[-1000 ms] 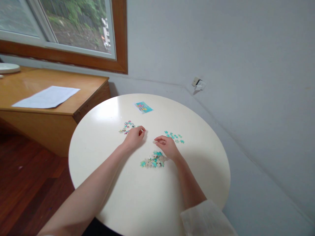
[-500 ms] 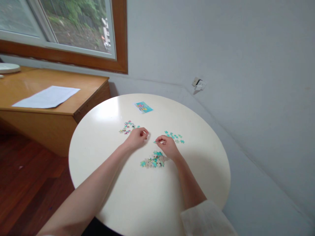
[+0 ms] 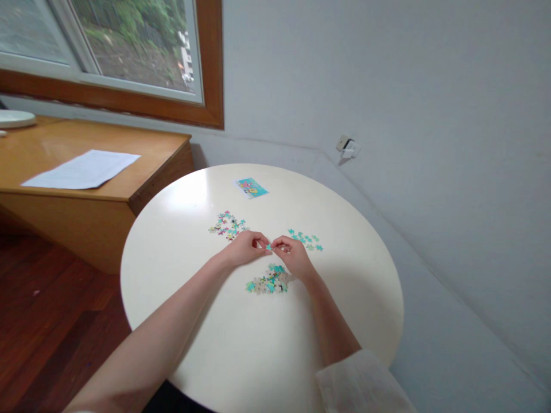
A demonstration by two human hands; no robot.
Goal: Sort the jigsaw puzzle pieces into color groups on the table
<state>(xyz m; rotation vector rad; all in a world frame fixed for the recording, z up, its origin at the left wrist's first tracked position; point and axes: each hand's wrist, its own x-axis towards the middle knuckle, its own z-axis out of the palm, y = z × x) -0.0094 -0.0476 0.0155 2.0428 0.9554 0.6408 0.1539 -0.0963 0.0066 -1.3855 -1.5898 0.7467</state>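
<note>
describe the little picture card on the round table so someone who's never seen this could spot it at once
Start at the round white table and go to its far edge. A small picture card lies flat there, on its own. Unlike the loose puzzle pieces clustered nearer the middle, it is one whole rectangle, mostly blue with a bright picture.

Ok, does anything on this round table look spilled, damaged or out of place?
Nothing stands out. The puzzle pieces lie in three loose groups on the round table, a small card lies flat at the far side, and the left hand and right hand pinch a teal piece between them.
</note>
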